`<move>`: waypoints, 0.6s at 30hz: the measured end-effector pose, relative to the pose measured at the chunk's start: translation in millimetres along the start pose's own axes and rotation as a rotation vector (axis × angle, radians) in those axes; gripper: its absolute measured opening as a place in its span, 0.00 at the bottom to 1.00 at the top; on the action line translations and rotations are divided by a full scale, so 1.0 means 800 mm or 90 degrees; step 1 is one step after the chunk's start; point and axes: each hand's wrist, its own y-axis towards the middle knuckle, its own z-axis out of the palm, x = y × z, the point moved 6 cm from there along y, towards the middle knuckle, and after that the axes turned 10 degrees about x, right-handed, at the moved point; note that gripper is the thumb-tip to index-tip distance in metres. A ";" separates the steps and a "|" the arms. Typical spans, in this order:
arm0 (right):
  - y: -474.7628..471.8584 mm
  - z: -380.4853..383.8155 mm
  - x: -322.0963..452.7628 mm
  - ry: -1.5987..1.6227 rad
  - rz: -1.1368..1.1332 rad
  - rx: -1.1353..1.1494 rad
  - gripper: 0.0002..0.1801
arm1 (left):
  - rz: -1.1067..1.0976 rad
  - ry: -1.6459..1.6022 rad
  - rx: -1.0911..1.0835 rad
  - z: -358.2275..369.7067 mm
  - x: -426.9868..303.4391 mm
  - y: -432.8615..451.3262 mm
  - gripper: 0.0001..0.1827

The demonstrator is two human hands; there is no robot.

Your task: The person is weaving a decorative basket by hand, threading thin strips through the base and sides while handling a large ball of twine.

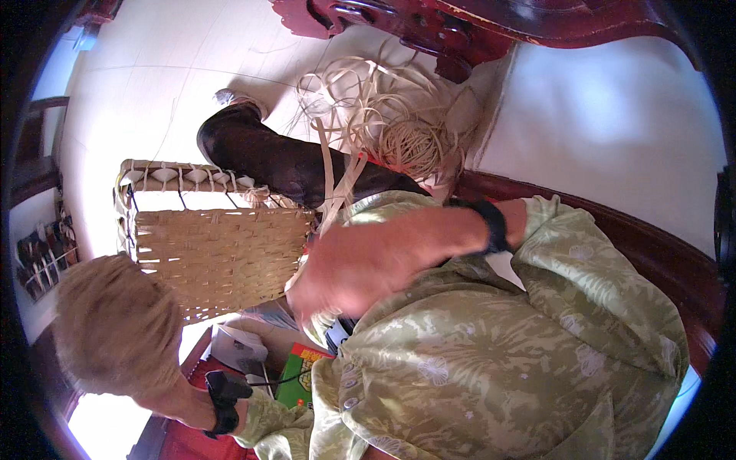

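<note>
A woven panel of flat tan strips (221, 253) lies before me, joined to a frame with pale lashing (190, 175) along its far side. My left hand (118, 330), blurred, is at the panel's near left corner with its back towards me; its fingers are hidden. By the panel's right edge is my right hand (345, 273), also blurred, close to pale flat strips (339, 190) that rise from that edge. What either hand grips cannot be made out. Dark bands circle both wrists.
Loose pale strips (368, 98) lie tangled on the floor around a wound bundle (414, 144). A dark-clothed leg (276, 155) stretches behind the panel. Dark red carved wooden furniture (546, 23) stands at the far side. A green-and-red printed item (299, 374) lies below the panel.
</note>
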 end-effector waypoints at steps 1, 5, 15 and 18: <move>0.009 -0.008 0.055 0.140 -0.020 0.103 0.19 | -0.004 -0.001 -0.009 -0.001 -0.001 -0.006 0.45; 0.029 -0.094 0.027 0.110 0.075 -0.013 0.18 | -0.008 -0.001 -0.004 0.001 -0.004 -0.001 0.45; 0.023 -0.058 0.092 0.165 0.011 0.079 0.24 | -0.004 -0.030 0.016 -0.001 -0.002 0.011 0.44; 0.032 -0.128 0.028 0.099 0.080 -0.118 0.22 | 0.005 -0.012 0.004 -0.007 -0.009 0.013 0.44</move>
